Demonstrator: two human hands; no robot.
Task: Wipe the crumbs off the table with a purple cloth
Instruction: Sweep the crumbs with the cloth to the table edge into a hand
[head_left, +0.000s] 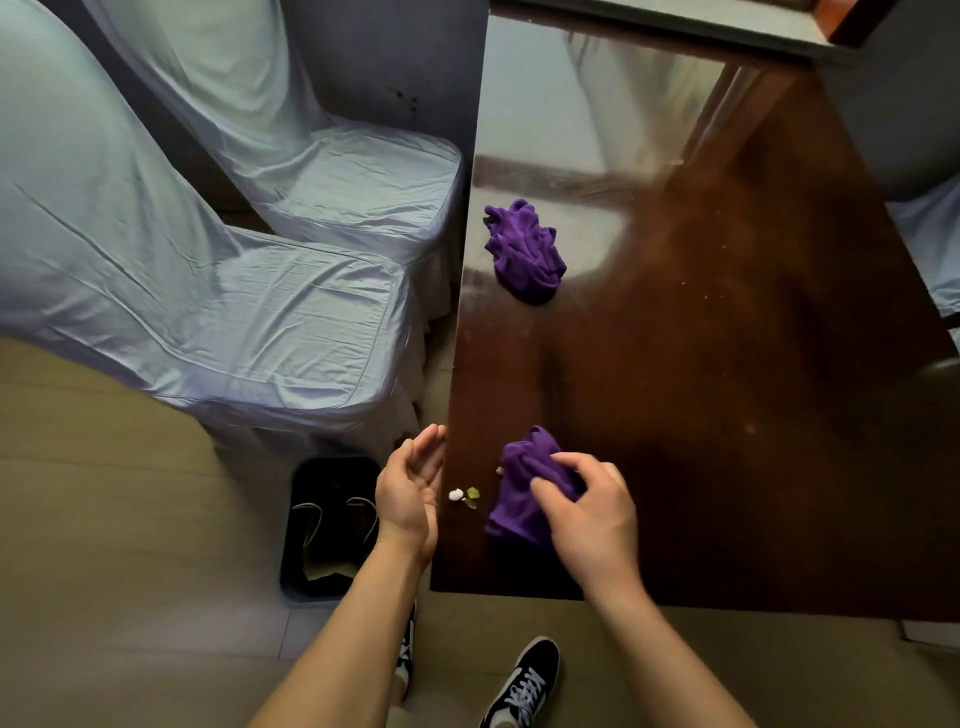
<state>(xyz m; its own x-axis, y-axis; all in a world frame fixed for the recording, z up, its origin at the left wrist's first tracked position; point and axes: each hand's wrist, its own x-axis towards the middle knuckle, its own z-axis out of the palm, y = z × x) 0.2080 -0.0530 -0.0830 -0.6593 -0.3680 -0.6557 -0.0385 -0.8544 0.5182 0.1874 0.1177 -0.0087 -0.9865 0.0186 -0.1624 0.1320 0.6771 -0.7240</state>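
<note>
Sweep in hand: right hand grasps crumpled purple cloth on dark glossy wooden bench near its left edge, left hand released, cupped beside edge; next, push white-and-green crumbs leftward into palm.

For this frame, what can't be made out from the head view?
- Crumbs: too small to identify.
- Purple cloth: near part hidden under the right hand.
- Bin contents: dark; near corner hidden by the left hand and forearm.
- Table: right side cut off by the frame edge.
</note>
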